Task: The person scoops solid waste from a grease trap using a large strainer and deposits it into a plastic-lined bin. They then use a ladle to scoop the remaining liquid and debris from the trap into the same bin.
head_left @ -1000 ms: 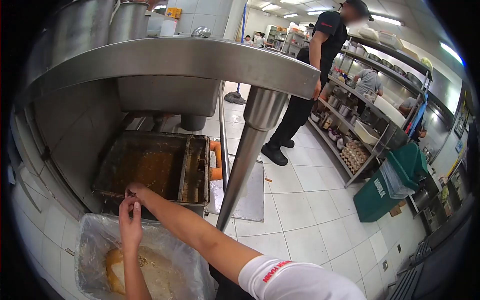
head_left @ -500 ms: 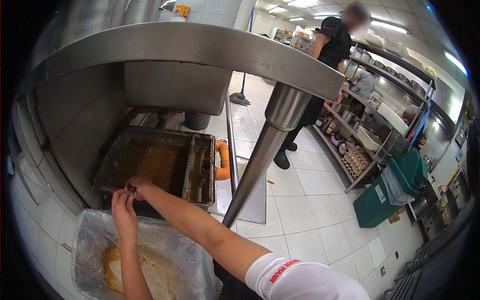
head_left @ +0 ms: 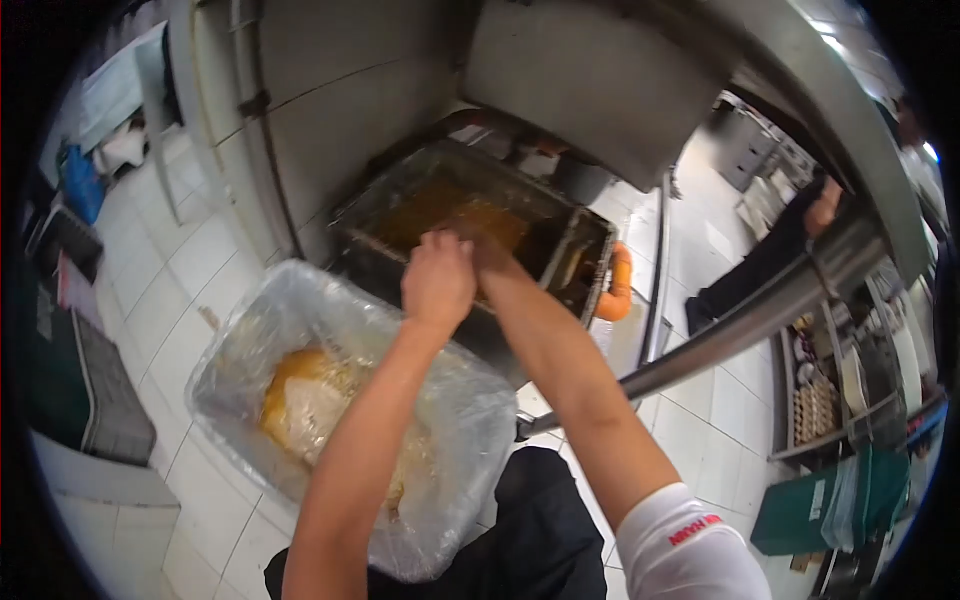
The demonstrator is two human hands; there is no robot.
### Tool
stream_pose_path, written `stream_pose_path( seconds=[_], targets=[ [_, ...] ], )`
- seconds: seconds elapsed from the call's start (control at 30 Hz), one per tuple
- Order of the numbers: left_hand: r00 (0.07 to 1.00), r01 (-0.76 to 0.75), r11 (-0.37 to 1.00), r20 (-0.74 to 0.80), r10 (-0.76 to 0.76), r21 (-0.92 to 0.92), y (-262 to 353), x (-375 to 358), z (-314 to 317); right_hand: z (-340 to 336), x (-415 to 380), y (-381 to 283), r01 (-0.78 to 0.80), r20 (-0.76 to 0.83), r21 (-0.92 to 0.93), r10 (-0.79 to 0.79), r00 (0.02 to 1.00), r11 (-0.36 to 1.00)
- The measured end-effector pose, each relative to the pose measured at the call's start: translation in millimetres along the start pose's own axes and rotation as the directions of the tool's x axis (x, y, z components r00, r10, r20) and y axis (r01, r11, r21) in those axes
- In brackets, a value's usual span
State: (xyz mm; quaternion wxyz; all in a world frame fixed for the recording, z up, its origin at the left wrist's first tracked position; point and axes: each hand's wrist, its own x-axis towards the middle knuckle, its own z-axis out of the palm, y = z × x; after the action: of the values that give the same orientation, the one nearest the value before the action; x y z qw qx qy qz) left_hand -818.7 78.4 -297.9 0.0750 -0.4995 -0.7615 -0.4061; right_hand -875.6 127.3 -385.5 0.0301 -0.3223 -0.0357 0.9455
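Observation:
My left hand is at the near edge of an open metal tank of brown, murky liquid. Its fingers are curled; anything in them is too small or hidden to make out. Right beside it, my right hand reaches over the liquid, its fingers blurred and largely hidden behind my left hand. Below my forearms stands a bin lined with clear plastic, with pale and yellowish wet waste in it.
A metal basin hangs above the tank. An orange pipe joins the tank's right side. A slanting steel leg crosses at right. Beyond it are a person in dark trousers, egg trays and a green bin.
The view has turned and tilted down, so the tank and lined bin appear further right. My hands remain close together at the tank, with my right hand now further over the liquid.

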Motion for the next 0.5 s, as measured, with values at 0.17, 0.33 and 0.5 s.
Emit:
stream_pose_path(
  seconds=[0.17, 0.33, 0.5],
  targets=[
    [0.996, -0.075, 0.996, -0.050, 0.078, 0.058, 6, 3, 13, -21, 13, 14, -0.053, -0.021, -0.068, 0.052, 0.998, 0.996],
    [0.958, -0.193, 0.978, -0.200, 0.206, 0.084, 5, 6, 24, -30, 16, -1, -0.035, -0.033, -0.157, 0.031, 0.999, 0.987],
    [0.994, -0.101, 0.986, -0.063, 0.093, -0.132, 7, 7, 30, -33, 13, -24, 0.012, -0.040, -0.251, -0.022, 0.999, 0.968]
  ],
)
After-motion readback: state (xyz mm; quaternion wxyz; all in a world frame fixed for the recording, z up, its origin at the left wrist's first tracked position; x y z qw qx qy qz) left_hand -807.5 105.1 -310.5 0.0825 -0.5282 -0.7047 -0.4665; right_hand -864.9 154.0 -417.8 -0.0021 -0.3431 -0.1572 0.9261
